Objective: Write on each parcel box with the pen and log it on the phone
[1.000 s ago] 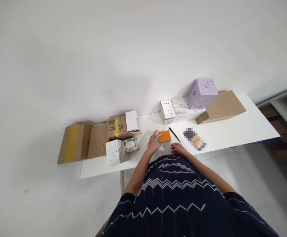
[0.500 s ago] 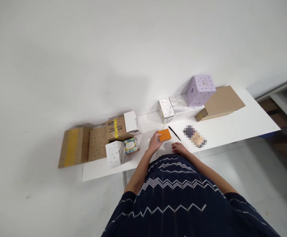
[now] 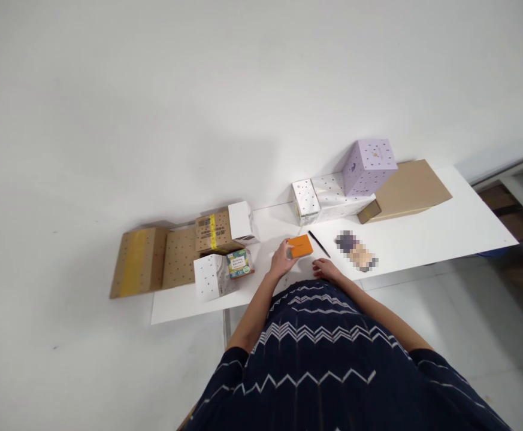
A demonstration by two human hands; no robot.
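My left hand (image 3: pixel 281 260) grips the left side of a small flat orange box (image 3: pixel 301 245), thumb on its top and the other fingers partly hidden behind it. The box is at the middle of the white table. Close to its right side lies a thin black pen-like stick (image 3: pixel 319 243), slanted and touched by neither hand. My right hand (image 3: pixel 328 269) rests near the table's front edge, below that stick. Its fingers are loosely bent and a little apart, with nothing seen in them.
Brown cartons (image 3: pixel 136 262), white boxes (image 3: pixel 242 222) and a small colourful box (image 3: pixel 239 263) stand left. At the back right, a purple box (image 3: pixel 369 166) sits on a white one beside a large flat carton (image 3: pixel 414 185). A blurred-out item (image 3: pixel 356 251) lies right of the stick.
The camera view has shifted slightly. Both hands and the orange box keep nearly the same positions, with the left hand still gripping the box.
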